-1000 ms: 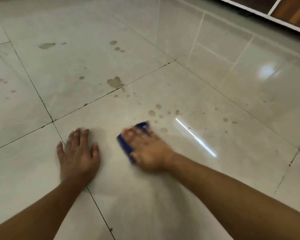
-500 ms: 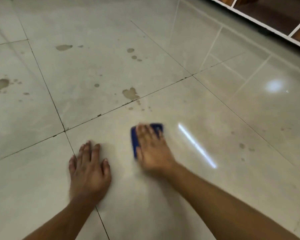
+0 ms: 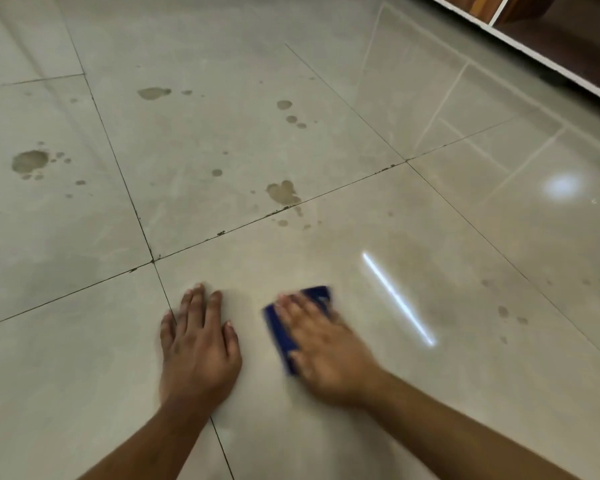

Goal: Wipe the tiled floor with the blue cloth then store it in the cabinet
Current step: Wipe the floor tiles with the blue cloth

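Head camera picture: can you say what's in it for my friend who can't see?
A right hand presses a blue cloth flat on a shiny tiled floor, while the left hand rests flat beside it. Brownish stains dot the tiles ahead.

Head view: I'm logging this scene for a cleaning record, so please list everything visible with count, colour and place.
blue cloth: one, dark blue, on the floor under the right hand
tiled floor: glossy grey-beige, dark grout lines
stains: many, brownish, mostly on the far tiles
cabinet: one, white frame with brown interior, top right
left hand: flat on the floor, fingers straight
right hand: presses on the cloth, blurred
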